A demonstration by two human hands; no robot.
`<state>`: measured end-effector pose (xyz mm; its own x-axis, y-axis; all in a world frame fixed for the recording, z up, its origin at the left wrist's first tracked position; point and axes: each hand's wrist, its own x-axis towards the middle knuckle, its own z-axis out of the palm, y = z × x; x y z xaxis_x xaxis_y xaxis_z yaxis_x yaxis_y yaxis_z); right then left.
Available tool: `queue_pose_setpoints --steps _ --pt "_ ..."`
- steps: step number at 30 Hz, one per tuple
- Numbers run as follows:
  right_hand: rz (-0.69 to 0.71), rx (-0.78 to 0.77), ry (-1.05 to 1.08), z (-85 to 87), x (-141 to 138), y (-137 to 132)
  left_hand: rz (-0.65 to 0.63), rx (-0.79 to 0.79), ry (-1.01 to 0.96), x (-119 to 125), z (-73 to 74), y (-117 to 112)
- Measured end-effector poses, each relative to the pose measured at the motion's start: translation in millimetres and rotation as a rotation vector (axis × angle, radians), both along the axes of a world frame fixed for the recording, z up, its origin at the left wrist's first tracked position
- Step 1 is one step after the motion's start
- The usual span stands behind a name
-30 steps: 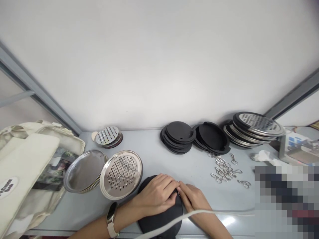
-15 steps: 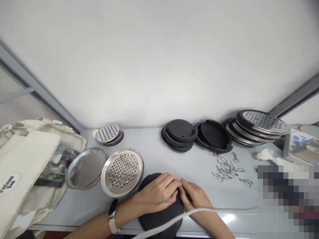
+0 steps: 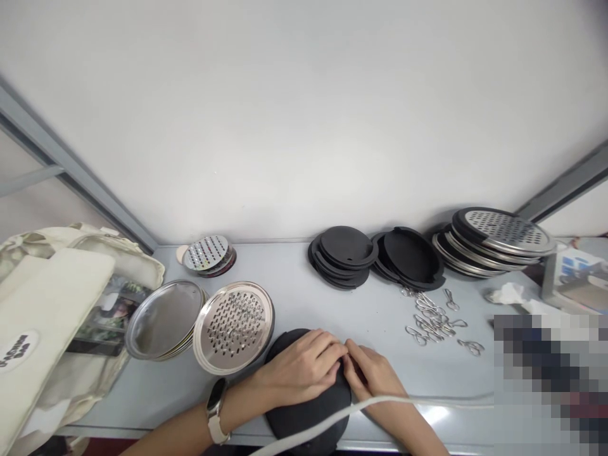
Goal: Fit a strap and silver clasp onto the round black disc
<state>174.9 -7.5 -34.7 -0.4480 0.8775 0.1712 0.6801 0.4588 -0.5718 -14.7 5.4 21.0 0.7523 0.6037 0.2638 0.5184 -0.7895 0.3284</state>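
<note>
A black round plate (image 3: 308, 418) lies at the front edge of the table beneath my hands. My left hand (image 3: 304, 364), with a watch on its wrist, rests across the plate with its fingers curled over the upper right part of the rim. At the right of the same rim is my right hand (image 3: 373, 373), thumb and fingers pressed together. The fingertips of both hands meet there, and anything small between them is hidden. A pale cable (image 3: 327, 423) crosses in front of the plate and the right forearm.
Perforated grater discs (image 3: 235, 326) and plain metal discs (image 3: 166, 320) are stacked at left, beside a cream bag (image 3: 47, 316). Smaller grater discs (image 3: 206, 253) lie behind. Black plates (image 3: 349, 247), wire clips (image 3: 430, 320) and a rimmed grater stack (image 3: 506, 228) stand toward the right.
Almost nothing differs. Both hands stay at the plate's rim, with only a very slight shift of the view.
</note>
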Motion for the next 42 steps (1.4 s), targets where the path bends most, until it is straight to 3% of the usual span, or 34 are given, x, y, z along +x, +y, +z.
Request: queue_pose_setpoints --steps 8,14,23,34,42 --pt "-0.016 -0.028 0.055 5.2 -1.8 0.4 -0.004 -0.012 -0.015 -0.6 -0.6 -0.6" --pt "0.043 0.04 -0.064 -1.2 0.9 0.0 0.032 -0.018 -0.011 -0.3 -1.8 -0.4" --pt "0.054 -0.044 -0.079 6.4 0.2 0.6 0.082 -0.005 0.013 0.5 -1.5 -0.2" --pt "0.036 0.054 -0.055 2.4 2.2 1.3 0.062 -0.031 0.005 0.6 2.6 -0.6" --pt "0.014 -0.099 -0.013 8.2 -1.4 1.4 0.04 -0.037 0.005 0.6 6.7 0.9"
